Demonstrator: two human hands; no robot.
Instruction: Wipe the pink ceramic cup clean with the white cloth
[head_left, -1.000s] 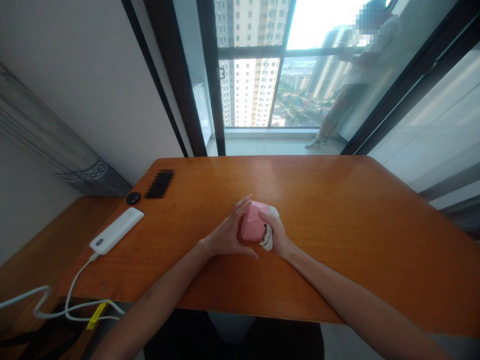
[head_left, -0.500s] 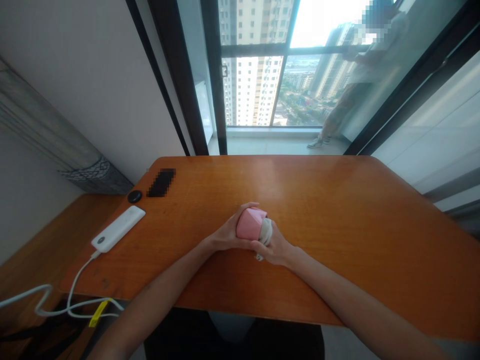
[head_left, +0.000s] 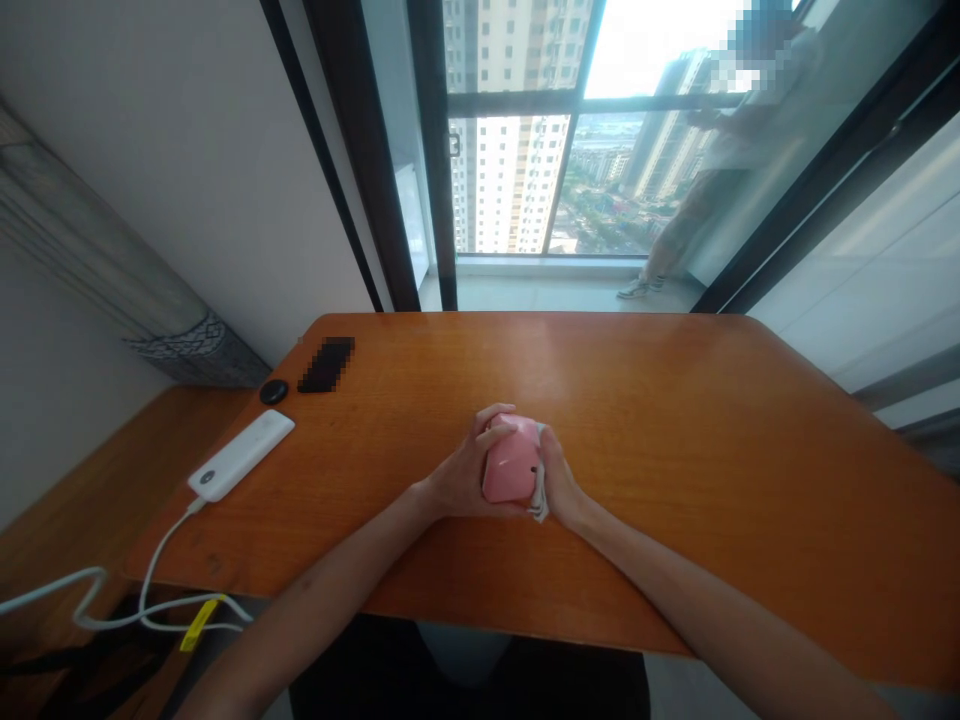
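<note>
Over the near middle of the table, a small glossy pink object (head_left: 511, 466) with rounded edges and a small dark spot is held between both hands; its exact kind cannot be made out. My left hand (head_left: 466, 472) is wrapped round its left side, fingers over the top and thumb beneath. On the other side, my right hand (head_left: 561, 478) presses a crumpled whitish cloth (head_left: 540, 497) against the object. Part of the cloth hangs below, and the right fingers are mostly hidden behind the object and cloth.
The brown wooden table (head_left: 720, 470) carries a white power strip (head_left: 241, 455) with a cable (head_left: 154, 560), a round black disc (head_left: 274, 391) and a blurred-out dark flat item (head_left: 327, 364) at left. Beyond are glass doors, with a person (head_left: 720, 150) visible in the glass.
The pink object has been turned, so a broader face with a dark spot now shows. My left fingers have shifted onto its top, and less of the cloth is visible.
</note>
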